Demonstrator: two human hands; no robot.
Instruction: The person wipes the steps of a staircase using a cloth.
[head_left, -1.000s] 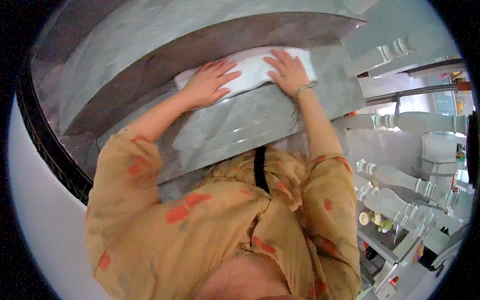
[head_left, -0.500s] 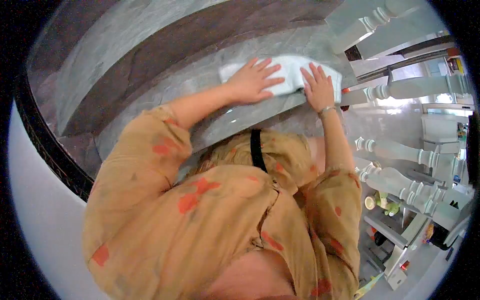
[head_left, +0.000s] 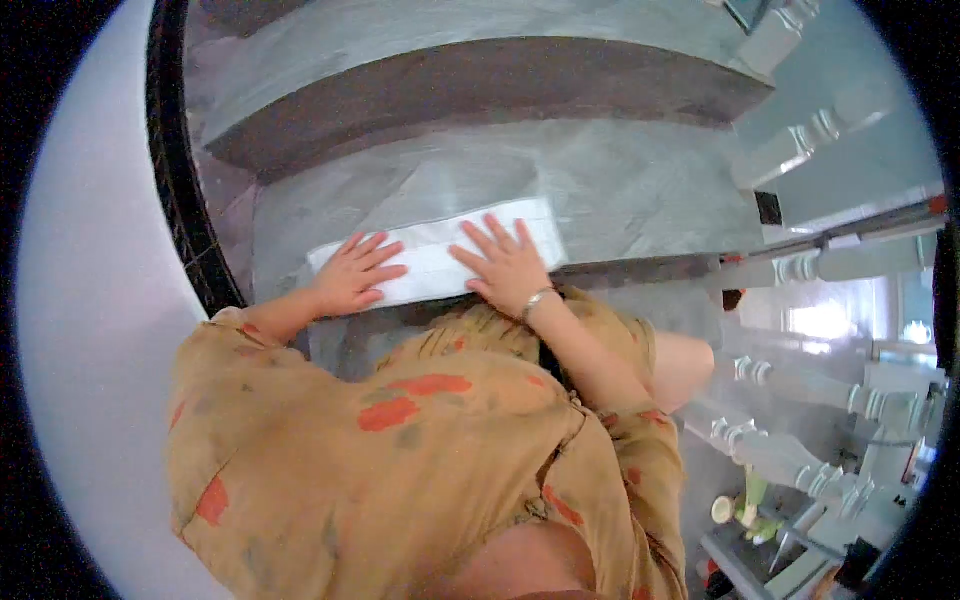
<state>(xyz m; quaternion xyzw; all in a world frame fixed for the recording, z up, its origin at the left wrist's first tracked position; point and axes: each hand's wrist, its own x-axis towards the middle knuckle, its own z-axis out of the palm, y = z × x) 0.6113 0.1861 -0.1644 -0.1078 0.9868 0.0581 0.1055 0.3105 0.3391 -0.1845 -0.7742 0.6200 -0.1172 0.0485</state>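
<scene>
A white folded cloth point(head_left: 428, 236) lies flat along the front edge of a grey marble-patterned stair tread point(head_left: 640, 190). My left hand point(head_left: 356, 276) rests palm down on its left part, fingers spread. On the right part, my right hand point(head_left: 506, 266) also lies flat with the fingers apart, a bracelet point(head_left: 538, 303) at its wrist. Neither hand grips the cloth; both press on top of it.
A dark curved riser point(head_left: 480, 88) leads up to another step beyond. White balusters point(head_left: 790, 268) line the right side, with a lower room seen through them. A white wall point(head_left: 95, 300) with a black skirting strip point(head_left: 178, 170) runs along the left.
Both hands and the cloth have moved left along the tread, from its right end by the balusters. The camera view has also turned.
</scene>
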